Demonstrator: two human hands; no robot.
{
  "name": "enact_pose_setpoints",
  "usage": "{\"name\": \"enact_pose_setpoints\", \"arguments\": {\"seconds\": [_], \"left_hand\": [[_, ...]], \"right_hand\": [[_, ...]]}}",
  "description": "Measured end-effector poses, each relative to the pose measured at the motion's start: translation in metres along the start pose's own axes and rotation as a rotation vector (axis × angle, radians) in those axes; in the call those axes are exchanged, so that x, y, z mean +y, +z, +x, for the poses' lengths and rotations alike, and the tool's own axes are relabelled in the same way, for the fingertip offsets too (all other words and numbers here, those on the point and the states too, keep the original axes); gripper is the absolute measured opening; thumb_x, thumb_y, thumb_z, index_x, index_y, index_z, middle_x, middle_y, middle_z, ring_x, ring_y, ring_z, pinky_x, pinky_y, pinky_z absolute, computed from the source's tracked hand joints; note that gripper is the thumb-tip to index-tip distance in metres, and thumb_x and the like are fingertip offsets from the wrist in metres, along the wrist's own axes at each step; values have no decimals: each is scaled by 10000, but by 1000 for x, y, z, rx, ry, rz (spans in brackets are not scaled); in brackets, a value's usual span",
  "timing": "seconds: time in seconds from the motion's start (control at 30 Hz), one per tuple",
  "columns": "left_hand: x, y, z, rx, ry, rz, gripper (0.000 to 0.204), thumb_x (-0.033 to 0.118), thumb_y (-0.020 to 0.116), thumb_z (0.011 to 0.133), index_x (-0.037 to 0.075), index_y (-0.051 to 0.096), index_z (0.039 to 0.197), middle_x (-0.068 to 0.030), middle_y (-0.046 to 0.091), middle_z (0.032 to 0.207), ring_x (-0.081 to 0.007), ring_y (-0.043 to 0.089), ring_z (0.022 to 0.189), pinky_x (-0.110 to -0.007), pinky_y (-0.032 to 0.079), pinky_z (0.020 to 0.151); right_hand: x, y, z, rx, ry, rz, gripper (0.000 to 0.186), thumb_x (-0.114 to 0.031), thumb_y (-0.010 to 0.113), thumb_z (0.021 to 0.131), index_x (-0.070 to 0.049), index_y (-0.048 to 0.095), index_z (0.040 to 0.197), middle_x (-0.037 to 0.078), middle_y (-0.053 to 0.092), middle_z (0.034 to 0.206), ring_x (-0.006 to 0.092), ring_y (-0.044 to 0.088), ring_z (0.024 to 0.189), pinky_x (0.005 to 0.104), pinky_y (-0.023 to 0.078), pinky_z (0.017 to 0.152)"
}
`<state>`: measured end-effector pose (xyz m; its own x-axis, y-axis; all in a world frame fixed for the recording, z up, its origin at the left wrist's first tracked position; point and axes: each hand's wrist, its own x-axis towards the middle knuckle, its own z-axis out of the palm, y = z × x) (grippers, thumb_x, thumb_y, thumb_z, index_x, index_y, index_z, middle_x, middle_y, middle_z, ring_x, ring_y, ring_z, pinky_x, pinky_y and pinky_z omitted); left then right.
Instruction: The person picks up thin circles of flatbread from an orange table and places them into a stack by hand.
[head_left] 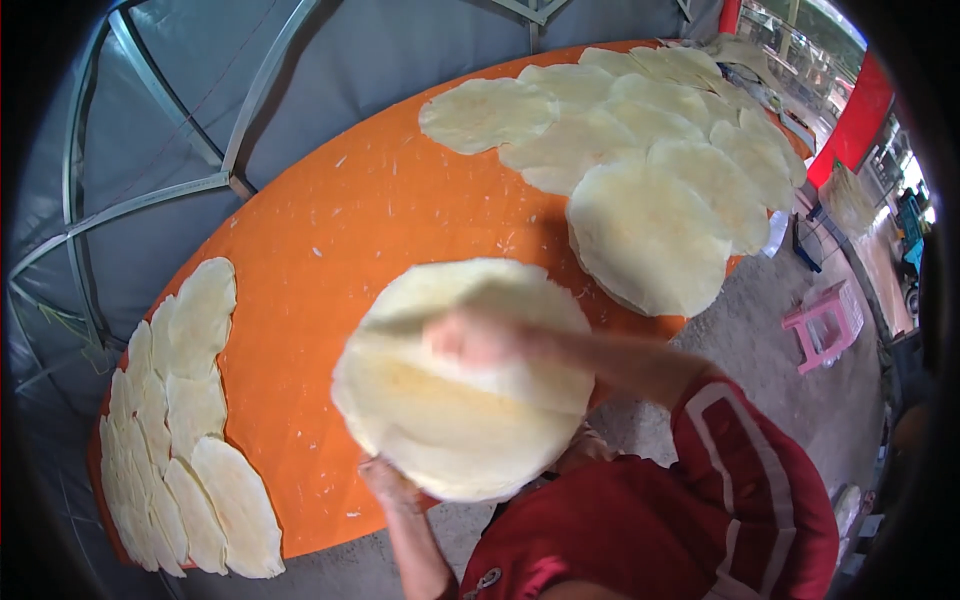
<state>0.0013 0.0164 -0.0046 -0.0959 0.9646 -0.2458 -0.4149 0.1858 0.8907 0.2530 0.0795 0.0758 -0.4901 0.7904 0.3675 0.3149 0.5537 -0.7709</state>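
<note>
A thick stack of thin, pale round flatbreads [450, 440] is in front of my body, over the near edge of the orange table. At its lower left rim, my left hand [390, 485] grips the edge, with some fingers hidden by the stack. My right hand [470, 338] is over the upper middle of the stack, smeared by motion. I cannot make out its fingers or whether it holds anything.
The orange tabletop [290, 290] carries overlapping flatbreads [490, 115] at the far right and more flatbreads [240, 500] at the left end. Metal framing [150, 200] stands before a grey sheet wall. A pink stool [825, 325] is on the floor at right.
</note>
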Motion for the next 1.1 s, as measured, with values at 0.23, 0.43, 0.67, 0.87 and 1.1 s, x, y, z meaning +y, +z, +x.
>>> {"name": "enact_pose_setpoints", "arguments": {"seconds": [0.23, 0.43, 0.67, 0.87, 1.1], "left_hand": [[83, -114, 24, 61, -95, 14, 341, 41, 435, 794, -18, 450, 1129, -169, 549, 1036, -281, 581, 866, -387, 512, 724], [61, -162, 11, 228, -201, -115, 299, 87, 418, 857, -31, 440, 1130, -159, 543, 1050, -257, 572, 892, -338, 504, 729], [93, -110, 10, 191, -51, 344, 380, -54, 634, 666, -74, 501, 1022, -160, 600, 906, -221, 605, 773, -310, 503, 685], [106, -88, 6, 147, -23, 341, 460, -58, 722, 580, -73, 512, 989, -161, 603, 892, -210, 603, 762, -297, 501, 656], [91, -161, 16, 148, -19, 109, 243, -63, 645, 656, -33, 593, 892, -131, 622, 849, -199, 611, 722, -292, 508, 657]], "right_hand": [[29, -278, -14, 411, 490, 210, 235, -151, 540, 815, -21, 555, 1010, 29, 570, 944, 107, 528, 866, 270, 438, 748], [151, -303, -110, 584, 938, -532, 390, -229, 548, 778, 43, 498, 1053, 134, 604, 872, 205, 579, 761, 321, 465, 694], [73, -31, 28, 47, 518, -103, 293, -268, 504, 826, -9, 533, 960, 87, 604, 802, 173, 550, 756, 294, 459, 663], [-89, 198, 85, -352, 272, -46, 606, -409, 552, 767, 67, 419, 1117, 275, 527, 1020, 365, 527, 943, 406, 416, 835], [-17, 85, 97, -21, 391, 765, 174, -86, 483, 808, 48, 518, 914, 163, 599, 775, 197, 607, 646, 267, 510, 593]]}}
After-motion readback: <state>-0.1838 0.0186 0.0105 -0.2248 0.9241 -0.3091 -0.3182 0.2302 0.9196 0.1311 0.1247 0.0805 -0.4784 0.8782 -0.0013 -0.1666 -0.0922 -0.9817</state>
